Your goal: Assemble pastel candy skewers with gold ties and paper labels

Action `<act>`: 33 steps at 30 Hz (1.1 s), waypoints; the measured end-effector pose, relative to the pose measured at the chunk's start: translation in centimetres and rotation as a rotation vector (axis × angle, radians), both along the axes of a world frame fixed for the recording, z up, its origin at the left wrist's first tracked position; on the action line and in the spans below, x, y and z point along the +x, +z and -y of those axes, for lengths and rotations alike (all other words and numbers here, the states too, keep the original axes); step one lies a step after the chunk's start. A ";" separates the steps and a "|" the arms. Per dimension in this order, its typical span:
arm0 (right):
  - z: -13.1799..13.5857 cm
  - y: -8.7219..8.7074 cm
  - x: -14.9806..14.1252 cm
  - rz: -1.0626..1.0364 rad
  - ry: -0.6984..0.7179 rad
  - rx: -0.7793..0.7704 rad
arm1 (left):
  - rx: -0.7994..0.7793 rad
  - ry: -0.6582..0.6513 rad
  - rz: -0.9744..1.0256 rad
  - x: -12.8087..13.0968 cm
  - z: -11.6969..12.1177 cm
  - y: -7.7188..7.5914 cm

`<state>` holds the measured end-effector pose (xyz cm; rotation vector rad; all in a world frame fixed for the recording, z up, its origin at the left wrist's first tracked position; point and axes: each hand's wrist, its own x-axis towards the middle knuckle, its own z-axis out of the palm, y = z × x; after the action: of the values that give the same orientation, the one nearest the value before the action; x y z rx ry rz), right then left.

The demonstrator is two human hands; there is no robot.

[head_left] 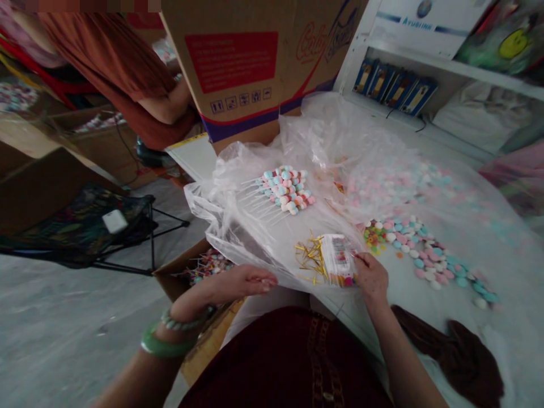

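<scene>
**Left hand** [238,286]: open and relaxed, fingers extended toward the packet, grasping nothing; a green jade bangle [164,345] and a beaded bracelet [185,324] on the wrist.

**Right hand** [372,277]: fingers curled, gripping the right edge of a printed plastic packet [340,258].

**Work surface items:** the packet lies on a white sheet [488,317] between the hands, its lower edge just in front of the person. Touching its left side is a loose pile of gold twist ties [312,258]. Farther forward, on a clear plastic bag [250,195], lies a tight row of pastel candy lollipops [283,190], pink, white and blue, their white sticks fanned toward the left. To the right of the packet is a scattered band of loose pastel candies [429,255], with a small cluster of yellow-green sweets [374,237] at its near end. More pale candies show through the plastic beyond.

**Surroundings:** a cardboard box of lollipops [204,271] sits on the floor beside the left forearm. A large printed carton [238,62] stands ahead. A co-worker in a rust-orange garment [114,68] is at upper left, beside a folding stool [80,226] with a white object [114,221] on it. Blue packaged goods [395,88] stand on a white shelf [425,73] at upper right. The person's lap shows a dark red garment [289,362], with a brown cloth [459,357] lying to its right
</scene>
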<state>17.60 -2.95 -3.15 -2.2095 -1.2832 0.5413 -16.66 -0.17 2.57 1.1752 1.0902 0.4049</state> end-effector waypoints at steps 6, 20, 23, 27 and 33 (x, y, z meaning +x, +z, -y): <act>0.3 2.0 -1.5 -0.557 -0.166 0.319 | -0.075 -0.086 0.244 9.2 -0.3 -0.5; -3.9 3.3 -13.2 -0.909 0.222 0.002 | -0.256 0.619 0.545 8.3 -1.5 -3.9; -4.9 3.0 -14.7 -0.829 0.296 -0.056 | -0.237 0.682 0.544 7.0 -2.1 -4.4; -6.7 2.6 -16.4 -0.772 0.326 -0.063 | -0.201 0.851 0.553 5.3 -3.3 -4.1; -11.6 1.0 -18.6 -1.094 -0.016 -0.068 | -0.164 0.898 0.590 2.2 -4.2 -3.6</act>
<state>-1.02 8.62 -2.11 -1.4990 -0.6347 1.5084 -14.44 4.05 -1.02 0.3075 1.0380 1.2406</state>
